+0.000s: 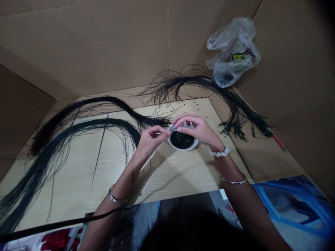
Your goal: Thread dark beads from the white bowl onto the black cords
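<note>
My left hand (154, 139) and my right hand (192, 128) meet over the far left rim of a small white bowl (183, 149). Small, dark, shiny bead-like pieces (182, 139) fill much of the bowl. Thumb and fingers of each hand are pinched together, fingertips nearly touching. Whatever lies between them is too small to make out. Just beyond my left hand are the loose ends of a black strand bundle (115, 100). A dark green strand bundle (104, 122) curves along the table and passes behind my left wrist.
Another dark strand bundle (230, 99) lies at the back right, with a red-handled tool (279, 142) at its end. A clear plastic bag (235, 55) rests against the cardboard wall (110, 45). Tiny dark specks dot the pale table (115, 164). A blue plastic object (295, 202) is below right.
</note>
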Demonstrator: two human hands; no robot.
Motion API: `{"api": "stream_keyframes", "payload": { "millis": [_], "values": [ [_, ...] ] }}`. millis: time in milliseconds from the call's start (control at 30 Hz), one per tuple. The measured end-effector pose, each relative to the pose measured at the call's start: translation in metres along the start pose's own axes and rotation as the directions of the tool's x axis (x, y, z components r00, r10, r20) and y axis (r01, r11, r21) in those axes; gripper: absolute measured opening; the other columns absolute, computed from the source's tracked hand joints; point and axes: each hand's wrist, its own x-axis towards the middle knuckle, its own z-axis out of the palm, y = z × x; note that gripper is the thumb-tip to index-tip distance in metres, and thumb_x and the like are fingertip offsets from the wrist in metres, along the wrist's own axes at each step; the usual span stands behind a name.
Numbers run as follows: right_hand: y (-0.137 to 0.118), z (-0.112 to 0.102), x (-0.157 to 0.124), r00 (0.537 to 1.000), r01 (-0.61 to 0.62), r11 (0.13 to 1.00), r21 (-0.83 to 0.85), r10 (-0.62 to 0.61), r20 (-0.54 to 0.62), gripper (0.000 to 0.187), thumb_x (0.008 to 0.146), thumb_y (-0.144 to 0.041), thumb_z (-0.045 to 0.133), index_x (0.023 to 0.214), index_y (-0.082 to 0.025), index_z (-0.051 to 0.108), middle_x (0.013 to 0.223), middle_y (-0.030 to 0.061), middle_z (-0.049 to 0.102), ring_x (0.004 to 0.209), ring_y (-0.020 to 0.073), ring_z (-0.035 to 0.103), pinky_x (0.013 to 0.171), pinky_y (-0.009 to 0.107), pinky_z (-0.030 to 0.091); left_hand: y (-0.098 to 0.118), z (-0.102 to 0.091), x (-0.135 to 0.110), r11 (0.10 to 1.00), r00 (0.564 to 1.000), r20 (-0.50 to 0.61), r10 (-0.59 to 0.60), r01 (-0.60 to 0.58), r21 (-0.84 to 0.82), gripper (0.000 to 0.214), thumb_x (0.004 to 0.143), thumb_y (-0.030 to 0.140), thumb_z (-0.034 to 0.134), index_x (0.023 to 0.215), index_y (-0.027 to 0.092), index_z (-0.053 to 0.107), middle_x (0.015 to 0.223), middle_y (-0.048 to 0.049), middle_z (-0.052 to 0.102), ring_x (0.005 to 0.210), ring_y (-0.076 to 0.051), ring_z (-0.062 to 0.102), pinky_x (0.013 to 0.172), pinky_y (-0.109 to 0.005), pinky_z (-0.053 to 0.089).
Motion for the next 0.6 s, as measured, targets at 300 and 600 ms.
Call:
{"api": "stream_keyframes", "payload": {
  "millis": [300,600],
  "values": [
    [0.0020,0.0005,0.0001,1.000,-0.001,1.000,0.003,0.001,0.009,0.012,0.088,-0.031,0.071,0.092,-0.020,0.074,0.108,0.0041,0.069,0.107,0.0164,0.064,0.101,0.033,0.048,-0.0017,-0.0005,0.0008,1.000,1.000,-0.003,0.014,-0.014,0.008,0.023,0.072,0.034,0.083,0.068,0.015,0.070,0.063,0.0019,0.062,0.056,-0.006,0.044,0.056,-0.021,0.034],
    [0.0028,0.0010,-0.0001,1.000,0.015,1.000,-0.010,-0.015,0.016,0.010,0.088,-0.028,0.071,0.093,-0.019,0.074,0.109,0.0046,0.069,0.107,0.0170,0.064,0.100,0.034,0.048,-0.0035,0.0003,0.0006,1.000,1.000,-0.012,0.009,-0.009,0.021,0.024,0.071,0.034,0.083,0.068,0.015,0.069,0.066,0.0013,0.063,0.058,-0.008,0.047,0.058,-0.022,0.036]
  ]
}}
